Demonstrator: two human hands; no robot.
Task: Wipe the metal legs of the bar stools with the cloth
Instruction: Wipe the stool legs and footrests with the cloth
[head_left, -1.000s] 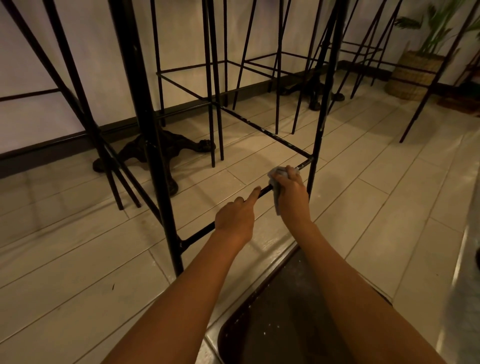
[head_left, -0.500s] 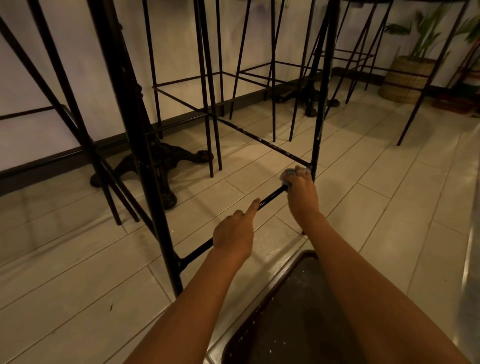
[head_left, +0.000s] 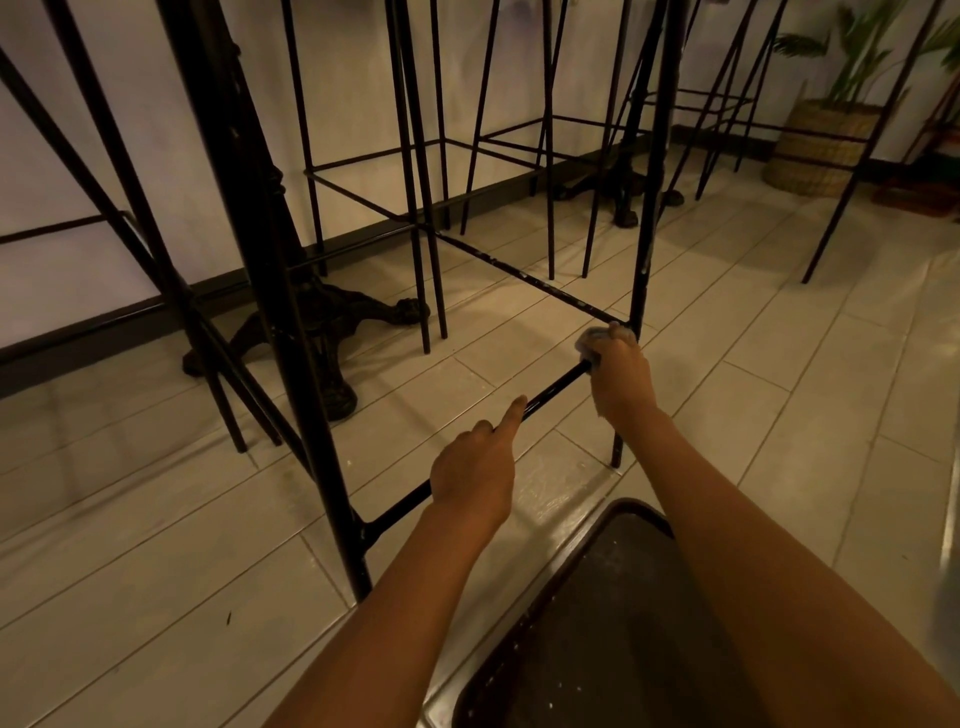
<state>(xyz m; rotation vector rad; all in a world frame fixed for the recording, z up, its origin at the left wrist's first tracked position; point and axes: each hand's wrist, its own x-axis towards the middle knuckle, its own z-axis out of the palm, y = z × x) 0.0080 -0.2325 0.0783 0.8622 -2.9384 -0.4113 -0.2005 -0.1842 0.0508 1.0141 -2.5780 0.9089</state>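
A black metal bar stool stands right in front of me, with a thick near leg on the left and a thinner leg on the right. A low footrest bar joins them. My right hand is closed around a grey cloth, pressed on the bar's right end where it meets the right leg. My left hand grips the same bar further left, index finger stretched along it.
More black stools stand behind, along a pale wall. Two ornate cast table bases sit on the tiled floor. A woven planter stands far right. A dark framed seat or tray lies just below my arms.
My right hand slid the cloth rightward along the footrest bar, from near its middle to the joint with the right leg. The left hand kept its grip; the view moved closer.
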